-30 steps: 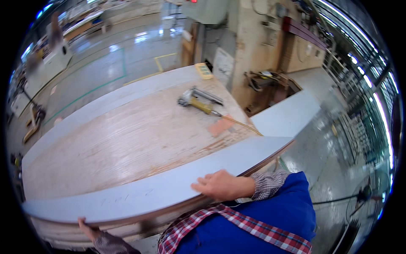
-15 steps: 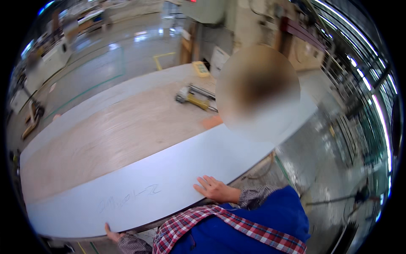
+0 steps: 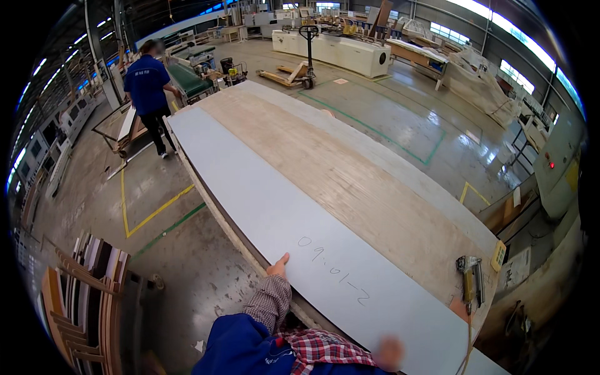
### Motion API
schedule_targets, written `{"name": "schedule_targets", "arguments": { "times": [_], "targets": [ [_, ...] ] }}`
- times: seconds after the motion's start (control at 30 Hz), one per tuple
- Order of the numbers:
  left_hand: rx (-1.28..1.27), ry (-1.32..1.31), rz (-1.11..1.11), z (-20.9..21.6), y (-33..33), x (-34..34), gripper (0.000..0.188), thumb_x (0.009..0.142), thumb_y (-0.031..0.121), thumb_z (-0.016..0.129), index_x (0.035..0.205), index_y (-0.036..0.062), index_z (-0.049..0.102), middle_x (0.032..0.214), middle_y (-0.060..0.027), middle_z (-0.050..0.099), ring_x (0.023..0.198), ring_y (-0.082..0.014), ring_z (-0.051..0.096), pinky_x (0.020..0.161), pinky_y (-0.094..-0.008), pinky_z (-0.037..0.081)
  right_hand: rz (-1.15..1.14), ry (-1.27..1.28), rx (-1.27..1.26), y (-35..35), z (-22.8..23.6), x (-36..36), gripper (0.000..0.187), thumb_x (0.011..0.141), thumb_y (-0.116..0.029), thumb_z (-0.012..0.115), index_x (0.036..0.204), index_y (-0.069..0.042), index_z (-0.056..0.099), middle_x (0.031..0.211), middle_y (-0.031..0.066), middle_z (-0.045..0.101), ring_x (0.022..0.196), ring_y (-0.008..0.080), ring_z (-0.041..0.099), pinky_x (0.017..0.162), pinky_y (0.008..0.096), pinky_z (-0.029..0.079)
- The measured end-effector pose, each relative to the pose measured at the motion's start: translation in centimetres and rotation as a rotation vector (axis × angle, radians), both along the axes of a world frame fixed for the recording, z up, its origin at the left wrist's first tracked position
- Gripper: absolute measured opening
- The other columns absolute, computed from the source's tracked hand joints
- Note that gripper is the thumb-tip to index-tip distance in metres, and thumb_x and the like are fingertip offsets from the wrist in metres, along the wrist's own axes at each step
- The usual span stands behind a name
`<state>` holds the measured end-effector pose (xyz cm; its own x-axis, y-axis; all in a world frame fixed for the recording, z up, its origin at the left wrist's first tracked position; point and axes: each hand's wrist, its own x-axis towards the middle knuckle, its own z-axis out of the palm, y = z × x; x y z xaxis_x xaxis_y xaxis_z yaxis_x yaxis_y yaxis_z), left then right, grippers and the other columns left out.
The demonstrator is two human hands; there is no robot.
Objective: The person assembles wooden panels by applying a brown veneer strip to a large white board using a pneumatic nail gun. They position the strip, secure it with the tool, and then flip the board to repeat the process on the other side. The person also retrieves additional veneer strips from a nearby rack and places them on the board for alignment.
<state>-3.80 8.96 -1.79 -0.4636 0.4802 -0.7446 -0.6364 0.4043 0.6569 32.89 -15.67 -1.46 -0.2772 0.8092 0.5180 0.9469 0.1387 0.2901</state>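
Observation:
A long pale grey panel (image 3: 269,200) lies along the near side of a big stack of wooden boards (image 3: 350,181), with handwriting on its near end. My left hand (image 3: 278,267) grips the panel's left edge, thumb on top, the plaid cuff and blue sleeve behind it. At the panel's near end, by the picture's lower edge, my right hand (image 3: 388,354) rests on the panel. It is blurred, so its fingers cannot be made out.
A yellow and black power tool (image 3: 469,282) lies on the boards at the right end. A person in blue (image 3: 149,87) stands beyond the panel's far end. A rack of upright boards (image 3: 81,300) is at lower left, a pallet jack (image 3: 305,62) and white machines (image 3: 350,53) far off.
The view has swung left, so the panel now runs away from me instead of across. My left hand has come up onto the panel's edge, and the power tool now sits at the right.

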Motion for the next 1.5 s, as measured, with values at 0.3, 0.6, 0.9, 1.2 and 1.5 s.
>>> {"name": "schedule_targets", "arguments": {
  "times": [0.3, 0.6, 0.9, 1.2, 1.5],
  "targets": [
    [-0.192, 0.18, -0.117, -0.5, 0.7, -0.3, 0.078, 0.067, 0.03, 0.075, 0.121, -0.0133, 0.039, 0.117, -0.0235, 0.053, 0.102, -0.0323, 0.055, 0.087, -0.0377, 0.045, -0.231, -0.055, -0.062, 0.6, -5.7, 1.1, 0.026, 0.089, -0.031, 0.045, 0.104, -0.011, 0.055, 0.102, 0.0107, 0.056, 0.091, 0.0236, 0.053, 0.079, 0.0376, 0.043],
    [-0.077, 0.241, -0.26, -3.0, 2.0, -1.8, 0.07, 0.07, 0.041, 0.073, 0.113, -0.0101, 0.052, 0.11, -0.0194, 0.058, 0.097, -0.0275, 0.057, 0.084, -0.0339, 0.046, -0.055, 0.013, 0.199, 0.4, -8.5, 0.4, 0.012, 0.082, -0.022, 0.054, 0.084, -0.01, 0.057, 0.083, 0.0085, 0.055, 0.081, 0.0243, 0.053, 0.072, 0.0394, 0.043],
    [0.558, 0.127, -0.126, 3.4, -0.6, 5.3, 0.048, 0.091, 0.033, 0.045, 0.12, -0.0042, 0.046, 0.127, -0.0183, 0.045, 0.113, -0.0333, 0.045, 0.096, -0.0451, 0.036, -0.271, 0.462, -0.756, -0.7, 4.8, -0.7, 0.056, 0.072, -0.027, 0.063, 0.123, -0.011, 0.045, 0.124, 0.0179, 0.042, 0.114, 0.0319, 0.04, 0.088, 0.052, 0.032],
    [0.935, 1.616, -1.663, -0.8, 11.9, 23.1, 0.055, 0.084, 0.045, 0.052, 0.107, -0.0045, 0.055, 0.111, -0.0251, 0.051, 0.106, -0.0363, 0.048, 0.092, -0.042, 0.038, -0.924, 0.657, -0.254, -0.9, 2.6, 10.3, 0.077, 0.082, -0.052, 0.05, 0.13, 0.005, 0.031, 0.137, 0.0254, 0.025, 0.128, 0.0371, 0.023, 0.102, 0.0519, 0.018],
    [0.729, 1.608, -1.74, -1.1, 10.7, 22.9, 0.06, 0.079, 0.054, 0.054, 0.073, -0.004, 0.065, 0.075, -0.0192, 0.056, 0.075, -0.0325, 0.054, 0.074, -0.0395, 0.044, -0.934, 0.711, -0.291, -5.2, 2.2, 9.1, 0.08, 0.083, -0.054, 0.047, 0.133, 0.005, 0.026, 0.139, 0.0252, 0.021, 0.13, 0.0381, 0.016, 0.105, 0.0512, 0.013]
  ]
}}
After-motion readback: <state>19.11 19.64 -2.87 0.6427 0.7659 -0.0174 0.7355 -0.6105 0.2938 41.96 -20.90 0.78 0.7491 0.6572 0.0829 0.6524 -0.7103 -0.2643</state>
